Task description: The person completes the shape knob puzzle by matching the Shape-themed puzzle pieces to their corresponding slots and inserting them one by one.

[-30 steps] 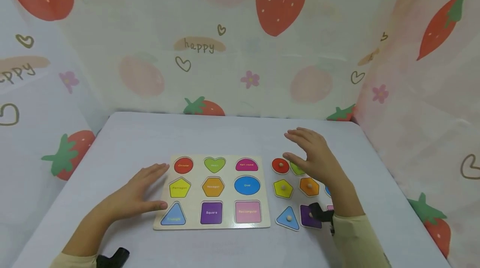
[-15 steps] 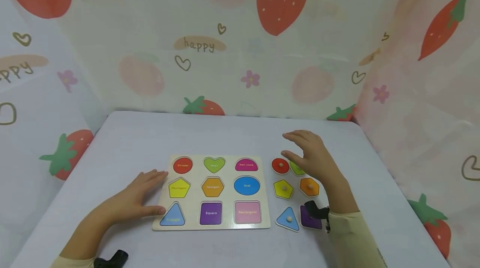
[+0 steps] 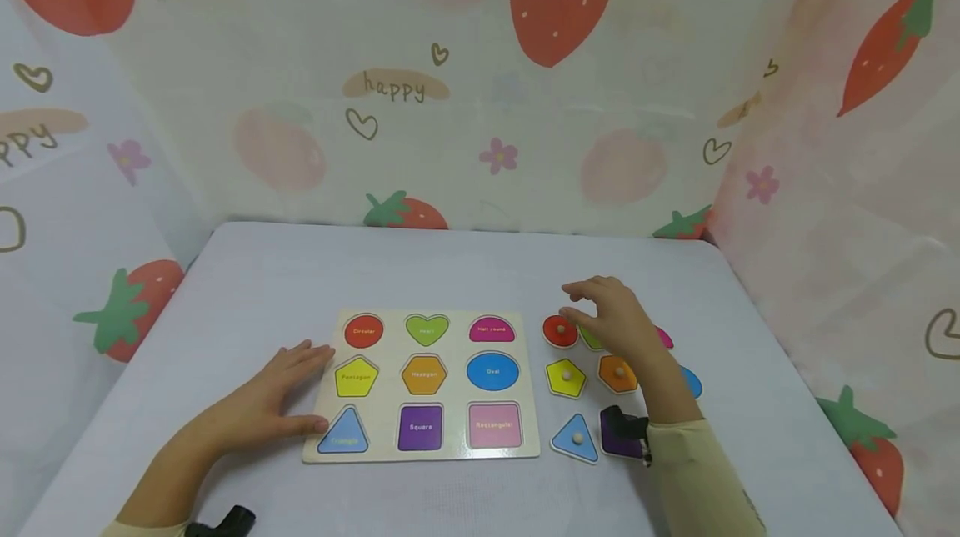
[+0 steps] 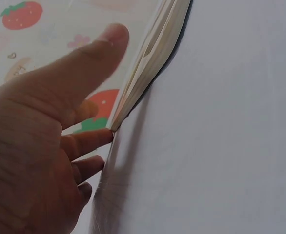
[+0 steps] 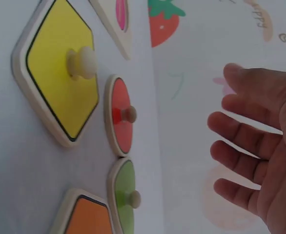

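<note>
A cream shape puzzle board with labelled coloured shapes lies on the white table. At its left edge my left hand rests with fingers spread; in the left wrist view a fingertip touches the board's edge. My right hand hovers above the loose knobbed pieces, fingers loosely bent and holding nothing. Just below its fingertips is the red circle piece, next to the green heart piece, partly hidden by the hand. Nearer me lie the yellow pentagon and the orange hexagon.
A blue triangle piece and a purple square piece lie nearest me on the right. My right arm partly covers a blue piece and a magenta piece. Strawberry-print curtains surround the table.
My right hand has lowered slightly toward the red circle piece, its fingers drawing closer together. My left hand now rests against the board's edge, having shifted only slightly.
</note>
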Demonstrator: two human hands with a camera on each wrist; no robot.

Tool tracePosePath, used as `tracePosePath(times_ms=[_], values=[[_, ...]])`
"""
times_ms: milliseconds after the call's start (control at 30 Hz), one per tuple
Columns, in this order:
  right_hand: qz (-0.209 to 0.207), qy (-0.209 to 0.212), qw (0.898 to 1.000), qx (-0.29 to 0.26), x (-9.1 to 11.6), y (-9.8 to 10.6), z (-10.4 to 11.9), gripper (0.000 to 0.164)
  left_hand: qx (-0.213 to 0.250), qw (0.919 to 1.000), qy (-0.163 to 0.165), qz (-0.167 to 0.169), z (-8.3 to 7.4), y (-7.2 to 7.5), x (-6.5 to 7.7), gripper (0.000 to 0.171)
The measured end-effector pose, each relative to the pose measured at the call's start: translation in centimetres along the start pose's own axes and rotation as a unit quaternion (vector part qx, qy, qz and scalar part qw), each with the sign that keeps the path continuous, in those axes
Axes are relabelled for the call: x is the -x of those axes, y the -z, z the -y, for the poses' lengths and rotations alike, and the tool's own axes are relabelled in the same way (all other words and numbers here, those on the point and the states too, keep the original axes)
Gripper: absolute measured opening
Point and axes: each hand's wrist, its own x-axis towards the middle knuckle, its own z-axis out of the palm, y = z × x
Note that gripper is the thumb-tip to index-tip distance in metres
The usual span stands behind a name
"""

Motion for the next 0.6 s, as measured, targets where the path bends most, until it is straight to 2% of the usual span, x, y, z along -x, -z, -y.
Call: tracePosePath(times_ms=[433, 600], values=[[0.059, -0.083, 0.995, -0.015, -0.3, -1.7, -0.3, 0.039, -0.012, 0.9999, 0.005, 0.001, 0.3, 0.1, -0.1, 0.098], [0.069, -0.091, 0.993, -0.01, -0.5, -2.0, -0.7, 0.035, -0.016, 0.9998, 0.008, 0.001, 0.4, 0.1, -0.1, 0.096]])
